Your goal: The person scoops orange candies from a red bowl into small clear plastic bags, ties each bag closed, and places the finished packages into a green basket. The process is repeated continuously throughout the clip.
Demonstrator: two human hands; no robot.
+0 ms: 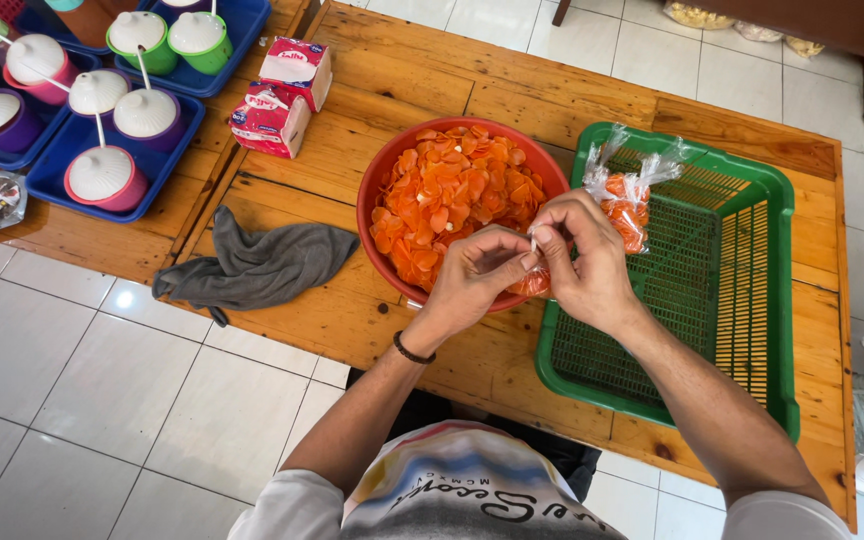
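My left hand (479, 270) and right hand (577, 262) both pinch shut on a small bag of orange chips (531, 284), over the red bowl's (372, 192) rim near the tabletop's (452, 350) front edge.

The small bag of orange chips (533, 283) is mostly hidden behind the left hand (477, 275) and right hand (582, 260). The top-left blue trays (52, 165) run off the frame.
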